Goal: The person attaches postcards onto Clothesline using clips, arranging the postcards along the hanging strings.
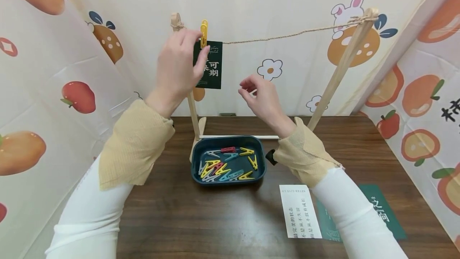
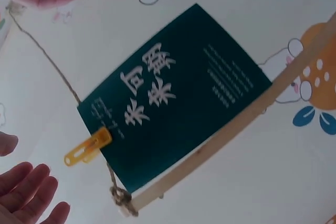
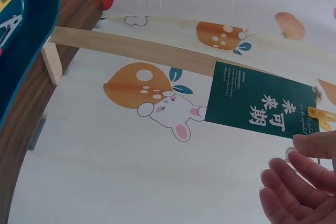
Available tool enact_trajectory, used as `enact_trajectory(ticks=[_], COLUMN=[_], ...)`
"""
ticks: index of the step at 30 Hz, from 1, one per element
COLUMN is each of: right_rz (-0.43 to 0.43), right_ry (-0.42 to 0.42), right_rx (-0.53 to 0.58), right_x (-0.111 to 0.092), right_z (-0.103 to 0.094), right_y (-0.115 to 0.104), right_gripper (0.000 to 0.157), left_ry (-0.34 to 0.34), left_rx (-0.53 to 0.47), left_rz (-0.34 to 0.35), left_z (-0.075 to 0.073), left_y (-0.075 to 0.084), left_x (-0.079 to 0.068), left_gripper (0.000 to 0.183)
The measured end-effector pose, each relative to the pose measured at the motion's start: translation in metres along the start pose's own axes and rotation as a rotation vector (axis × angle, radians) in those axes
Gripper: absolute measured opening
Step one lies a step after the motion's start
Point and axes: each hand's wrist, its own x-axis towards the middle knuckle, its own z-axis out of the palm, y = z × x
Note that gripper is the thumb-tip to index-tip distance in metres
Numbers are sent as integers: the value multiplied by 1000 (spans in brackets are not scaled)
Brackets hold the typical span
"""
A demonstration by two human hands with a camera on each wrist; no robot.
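A dark green card [image 1: 214, 73] with white characters hangs from a twine line [image 1: 273, 39], held by a yellow clothespin [image 2: 86, 146] near the line's left end. My left hand [image 1: 179, 63] is beside that clothespin, thumb and fingers spread. In the left wrist view a gap shows between its fingertips [image 2: 31, 190] and the clothespin. My right hand [image 1: 264, 99] hovers to the right of the card and below the line, fingers loosely bent. Nothing is between them. The right wrist view shows the same card [image 3: 257, 100] beyond the right hand's thumb.
A dark blue tray [image 1: 264, 159] on the brown table [image 1: 230, 219] holds many coloured clothespins [image 1: 215, 171]. Wooden posts [image 1: 341, 67] carry the twine. A white card [image 1: 300, 211] and green cards [image 1: 389, 215] lie at the right, partly under my right forearm. A fruit-print cloth [image 1: 269, 7] hangs behind.
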Motion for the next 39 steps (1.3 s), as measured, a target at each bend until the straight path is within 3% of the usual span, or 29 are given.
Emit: enact_trajectory(ticks=[6,16,21,31,39], right_rz=[-29,-25,7,51,90], right_ry=[49,35,25,11,5], right_rx=[33,39,27,29,73], right_x=[-18,-55,-70,-96,-112], right_z=[-5,-4,-1,11,31], right_y=[11,31,39,53,68], right_gripper=[14,13,13,12,10], left_ry=[23,68,29,-65,-145], left_rx=[-36,-100,-168,-207,-261], left_rz=[33,75,21,-61,-140], left_z=[10,21,28,51,69], left_y=[9,22,24,26,31], left_x=[-22,-63,-83,-121,-149], left_gripper=[28,25,25,23,20])
